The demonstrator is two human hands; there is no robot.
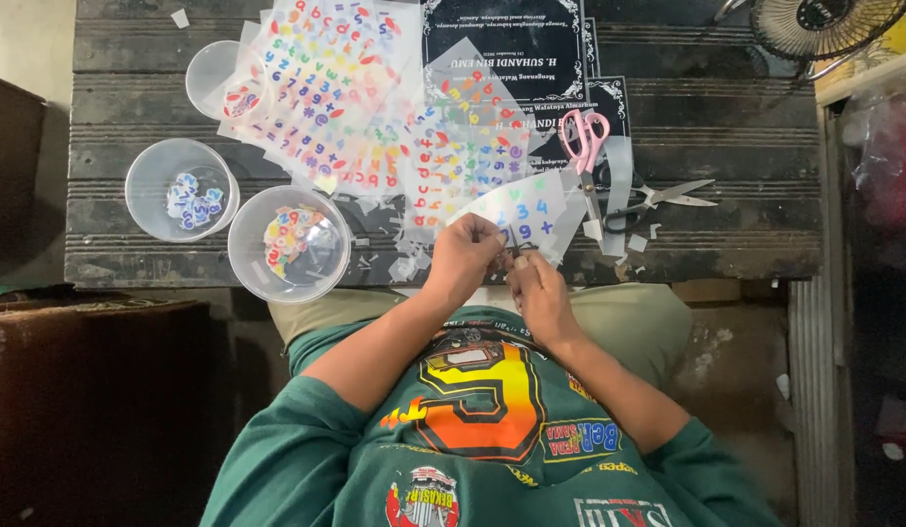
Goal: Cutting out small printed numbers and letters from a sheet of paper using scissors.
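My left hand (pixel 463 259) and my right hand (pixel 541 293) meet at the near edge of the dark wooden table (pixel 726 137), fingers pinched together over something small that I cannot make out. Just beyond the fingertips lies a white sticker sheet piece (pixel 526 210) with blue and green numerals. Sheets of colourful letter and number stickers (pixel 326 78) are spread over the table's middle and left.
Three clear plastic bowls hold cut stickers: one at the near edge (pixel 289 244), one to its left (pixel 181 190), one further back (pixel 226 80). Pink-handled scissors (pixel 584 146) and black-handled scissors (pixel 658 200) lie right of the sheets. A fan (pixel 824 24) stands at the back right.
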